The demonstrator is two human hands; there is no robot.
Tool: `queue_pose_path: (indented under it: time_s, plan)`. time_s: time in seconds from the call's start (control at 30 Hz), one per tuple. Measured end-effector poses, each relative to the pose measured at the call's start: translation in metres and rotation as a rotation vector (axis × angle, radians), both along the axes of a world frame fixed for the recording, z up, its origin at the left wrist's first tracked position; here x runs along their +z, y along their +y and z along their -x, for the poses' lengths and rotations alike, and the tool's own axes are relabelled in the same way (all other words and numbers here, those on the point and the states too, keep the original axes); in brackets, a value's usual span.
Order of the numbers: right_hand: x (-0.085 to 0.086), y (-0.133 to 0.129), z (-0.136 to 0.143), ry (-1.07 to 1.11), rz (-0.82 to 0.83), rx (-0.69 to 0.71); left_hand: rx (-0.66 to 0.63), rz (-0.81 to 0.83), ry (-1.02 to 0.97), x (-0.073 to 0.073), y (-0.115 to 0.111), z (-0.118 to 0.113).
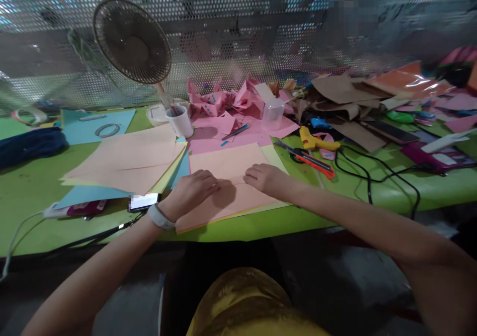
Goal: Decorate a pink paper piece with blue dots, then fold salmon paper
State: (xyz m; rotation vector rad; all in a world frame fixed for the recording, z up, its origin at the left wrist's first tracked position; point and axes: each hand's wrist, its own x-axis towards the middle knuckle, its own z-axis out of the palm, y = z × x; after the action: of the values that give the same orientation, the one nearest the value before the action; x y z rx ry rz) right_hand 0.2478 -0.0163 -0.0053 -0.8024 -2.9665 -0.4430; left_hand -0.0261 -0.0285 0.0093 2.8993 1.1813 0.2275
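A peach paper sheet lies on yellow sheets at the table's front edge, with a crease or folded edge running across it. My left hand, with a pale band on the wrist, has its fingers curled together at the left part of that line. Opposite it, my right hand closes its bent fingers on the line's right part. The fingertips of both hands are partly hidden, and a short stretch of paper shows between them. More peach and yellow sheets are stacked to the left.
Beyond the sheet stand a white cup and a fan. Pink folded paper surrounds a clear plastic cup. At right lie a red utility knife, scissors, a yellow glue gun and black cable.
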Motion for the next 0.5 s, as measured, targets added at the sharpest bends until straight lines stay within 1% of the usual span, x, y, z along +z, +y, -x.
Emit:
queue_pose_path:
  time_s: [0.17, 0.27, 0.4, 0.5]
  plan:
    - [-0.0029, -0.0006, -0.0021, -0.036, -0.112, 0.078, -0.064, -0.055, 0.037, -0.0002, 0.0013, 0.0016]
    - [-0.0051, -0.001, -0.0032, -0.018, -0.157, 0.083, -0.067, -0.097, 0.052, -0.0006, -0.0006, -0.0008]
    - [-0.009, -0.0001, -0.0053, 0.016, -0.211, 0.102, -0.087, -0.149, 0.127, -0.0035, -0.0021, -0.0035]
    - [-0.0108, 0.0015, -0.0064, 0.046, -0.203, 0.096, -0.105, -0.157, 0.172, -0.0059, -0.0027, -0.0031]
